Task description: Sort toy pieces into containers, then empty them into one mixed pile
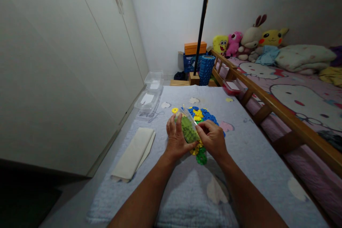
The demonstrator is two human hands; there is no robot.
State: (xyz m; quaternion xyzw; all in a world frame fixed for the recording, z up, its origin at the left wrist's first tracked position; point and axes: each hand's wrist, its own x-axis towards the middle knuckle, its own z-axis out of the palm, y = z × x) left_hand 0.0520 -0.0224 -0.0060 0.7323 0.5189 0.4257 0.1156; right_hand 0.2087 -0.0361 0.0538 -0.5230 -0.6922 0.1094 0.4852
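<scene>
A clear plastic zip bag (190,129) filled with small green pieces lies tilted between my hands. My left hand (175,140) holds its left side, thumb along the lower edge and fingers at the upper edge. At the bag's right edge, by the closure strip, my right hand (213,137) pinches the plastic between thumb and fingers. Behind and under the bag is a pile of flower-shaped plastic discs: blue discs (211,117), yellow discs (198,115) and green discs (201,157). The bag and my hands hide part of the pile.
A folded cream cloth (133,153) lies to the left on the blue-grey table cover (256,174). Clear plastic boxes (146,100) stand at the far left, and a red container (232,88) at the far right. A wooden bed rail (256,103) runs along the right; white cabinets (66,78) stand left.
</scene>
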